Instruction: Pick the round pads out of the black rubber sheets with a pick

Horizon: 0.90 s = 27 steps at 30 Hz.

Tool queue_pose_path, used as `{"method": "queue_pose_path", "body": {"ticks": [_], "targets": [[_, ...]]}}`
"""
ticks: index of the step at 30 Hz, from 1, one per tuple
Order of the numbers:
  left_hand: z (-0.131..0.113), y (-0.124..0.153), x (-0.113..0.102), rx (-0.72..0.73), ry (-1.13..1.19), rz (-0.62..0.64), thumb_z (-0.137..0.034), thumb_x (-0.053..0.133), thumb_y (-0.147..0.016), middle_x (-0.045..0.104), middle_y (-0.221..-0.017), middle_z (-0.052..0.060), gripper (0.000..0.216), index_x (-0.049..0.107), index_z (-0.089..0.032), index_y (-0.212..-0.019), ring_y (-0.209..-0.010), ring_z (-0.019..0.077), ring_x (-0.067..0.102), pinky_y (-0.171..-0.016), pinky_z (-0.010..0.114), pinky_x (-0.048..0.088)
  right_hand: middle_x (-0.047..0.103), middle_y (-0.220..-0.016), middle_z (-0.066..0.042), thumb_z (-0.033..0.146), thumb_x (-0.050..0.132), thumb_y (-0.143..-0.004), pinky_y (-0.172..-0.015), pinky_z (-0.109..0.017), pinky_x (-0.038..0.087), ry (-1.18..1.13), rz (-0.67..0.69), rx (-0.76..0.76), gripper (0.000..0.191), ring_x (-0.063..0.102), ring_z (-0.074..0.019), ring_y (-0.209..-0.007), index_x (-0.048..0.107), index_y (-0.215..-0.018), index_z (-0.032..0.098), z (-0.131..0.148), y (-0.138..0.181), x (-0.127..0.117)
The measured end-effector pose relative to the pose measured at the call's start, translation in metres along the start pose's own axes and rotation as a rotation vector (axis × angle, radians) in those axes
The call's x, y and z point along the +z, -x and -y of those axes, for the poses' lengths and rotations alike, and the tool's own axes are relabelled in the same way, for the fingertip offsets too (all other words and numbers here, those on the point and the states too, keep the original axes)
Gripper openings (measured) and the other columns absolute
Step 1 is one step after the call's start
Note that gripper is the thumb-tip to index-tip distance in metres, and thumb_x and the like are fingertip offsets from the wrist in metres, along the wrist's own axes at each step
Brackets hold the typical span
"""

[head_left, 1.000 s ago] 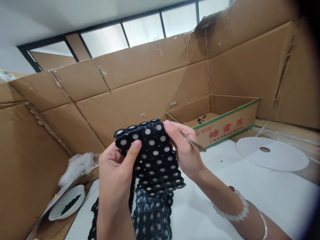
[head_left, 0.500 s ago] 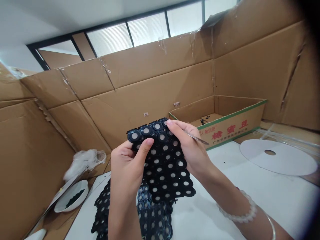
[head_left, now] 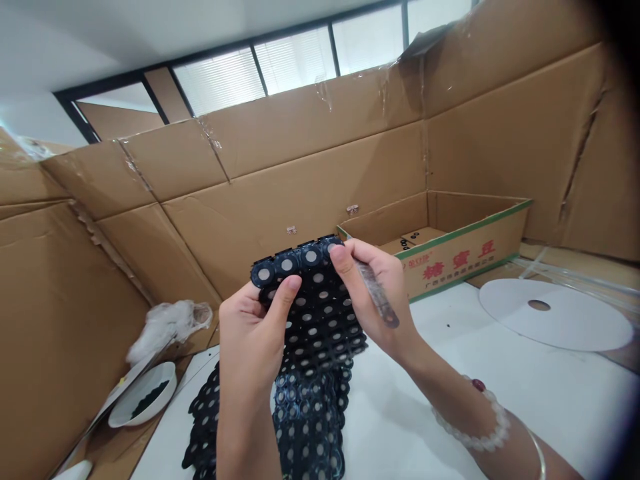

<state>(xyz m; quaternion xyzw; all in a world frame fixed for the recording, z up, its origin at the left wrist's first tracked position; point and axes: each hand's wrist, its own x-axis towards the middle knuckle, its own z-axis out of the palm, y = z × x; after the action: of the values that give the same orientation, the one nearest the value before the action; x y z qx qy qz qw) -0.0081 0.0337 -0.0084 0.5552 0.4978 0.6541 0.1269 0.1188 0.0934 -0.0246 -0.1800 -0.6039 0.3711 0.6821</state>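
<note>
My left hand point(head_left: 253, 333) grips the left edge of a black sheet of joined ring-shaped pieces point(head_left: 314, 313), its thumb lying across the front. Pale round spots run in rows over the sheet, which hangs down at a tilt. At the top right corner, my right hand point(head_left: 400, 287) pinches the sheet between thumb and fingers. A thin flat metal tool point(head_left: 379, 295) with a rounded end is also in that hand; its front end is hidden. Below, more black sheets point(head_left: 310, 433) of the same kind lie on the white table point(head_left: 400, 427), partly covered by my left forearm.
Cardboard walls point(head_left: 310, 153) enclose the table. At the back right stands an open carton point(head_left: 465, 267) with small black rings inside. A white disc point(head_left: 575, 313) lies on the right. On the left are a white bowl point(head_left: 167, 390) with dark bits and a clear plastic bag point(head_left: 167, 327).
The sheet's lower part has swung back and away, so it looks shorter. My right hand has turned, and the metal tool now shows its flat side, pointing downward.
</note>
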Motion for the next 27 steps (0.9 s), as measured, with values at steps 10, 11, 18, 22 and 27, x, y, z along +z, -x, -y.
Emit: {"method": "queue_pose_path", "body": {"ticks": [10, 11, 18, 22, 27], "targets": [[-0.006, 0.001, 0.002, 0.007, -0.167, -0.13, -0.035, 0.077, -0.077, 0.074, -0.071, -0.002, 0.013, 0.077, -0.023, -0.082, -0.077, 0.0208, 0.068, -0.066, 0.026, 0.051, 0.067, -0.083, -0.002, 0.043, 0.069, -0.086, -0.077, -0.033, 0.045, 0.06, 0.213, -0.015, 0.021, 0.062, -0.022, -0.086, 0.062, -0.087, 0.023, -0.003, 0.0, 0.001], [-0.005, 0.001, 0.001, 0.004, -0.148, -0.12, -0.036, 0.077, -0.078, 0.075, -0.073, -0.002, 0.014, 0.076, -0.022, -0.083, -0.077, 0.0209, 0.069, -0.066, 0.026, 0.051, 0.066, -0.079, -0.001, 0.043, 0.069, -0.086, -0.078, -0.034, 0.046, 0.034, 0.235, -0.009, 0.021, 0.063, -0.0228, -0.088, 0.061, -0.085, 0.024, -0.002, -0.001, 0.0], [-0.005, 0.002, 0.001, 0.035, -0.155, -0.088, -0.039, 0.074, -0.08, 0.075, -0.074, -0.003, 0.016, 0.076, -0.023, -0.081, -0.07, 0.0172, 0.066, -0.062, 0.023, 0.049, 0.067, -0.084, -0.001, 0.044, 0.069, -0.086, -0.074, -0.031, 0.047, -0.035, 0.247, 0.0, 0.023, 0.06, -0.0198, -0.084, 0.064, -0.084, 0.022, -0.001, -0.004, -0.007], [-0.008, 0.003, 0.001, 0.027, -0.11, -0.033, -0.042, 0.072, -0.082, 0.076, -0.076, -0.002, 0.018, 0.076, -0.024, -0.084, -0.079, 0.0187, 0.07, -0.066, 0.023, 0.051, 0.068, -0.084, 0.002, 0.038, 0.069, -0.088, -0.07, -0.026, 0.046, -0.132, 0.288, -0.034, 0.016, 0.06, -0.0145, -0.076, 0.065, -0.088, 0.022, 0.001, -0.006, -0.009], [-0.006, 0.002, 0.001, 0.034, -0.063, 0.02, -0.041, 0.069, -0.086, 0.077, -0.089, -0.001, 0.019, 0.076, -0.025, -0.095, -0.089, 0.0202, 0.071, -0.076, 0.025, 0.054, 0.066, -0.082, 0.002, 0.04, 0.07, -0.087, -0.068, -0.026, 0.046, -0.195, 0.323, -0.001, 0.019, 0.057, -0.0134, -0.071, 0.064, -0.086, 0.022, 0.003, -0.008, -0.011]]}}
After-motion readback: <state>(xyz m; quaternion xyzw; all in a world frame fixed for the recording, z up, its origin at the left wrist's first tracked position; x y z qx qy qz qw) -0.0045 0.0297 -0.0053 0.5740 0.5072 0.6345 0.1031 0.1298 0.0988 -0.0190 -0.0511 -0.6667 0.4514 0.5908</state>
